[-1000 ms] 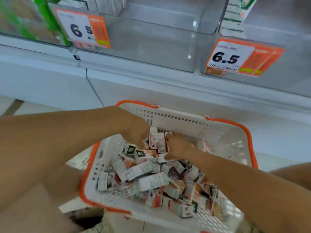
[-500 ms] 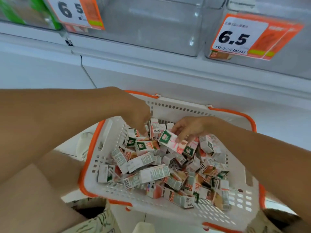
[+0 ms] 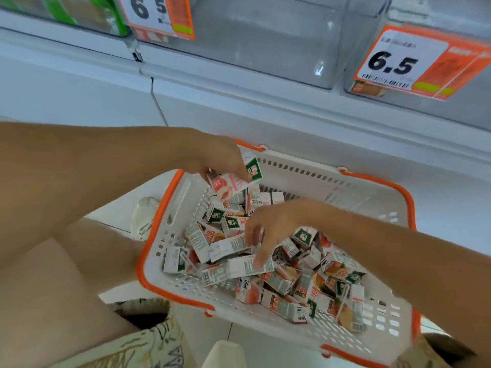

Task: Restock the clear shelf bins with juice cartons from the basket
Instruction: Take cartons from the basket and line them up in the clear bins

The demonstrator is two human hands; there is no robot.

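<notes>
While gripped, boxy carton (image 3: 233,179), left hand (image 3: 220,160)

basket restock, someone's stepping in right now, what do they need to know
Left hand: holds cartons lifted above the basket's far left corner; I can't count how many are in the grip.
Right hand: fingers spread, reaching down onto the loose cartons in the pile, nothing gripped yet.
Basket: white with an orange rim, below the shelf, full of mixed cartons.
Clear bin straight above looks empty; the bin by the 6.5 tag shows one carton at its base.
Done: cartons picked up. Left: nearly all the stocking.
</notes>
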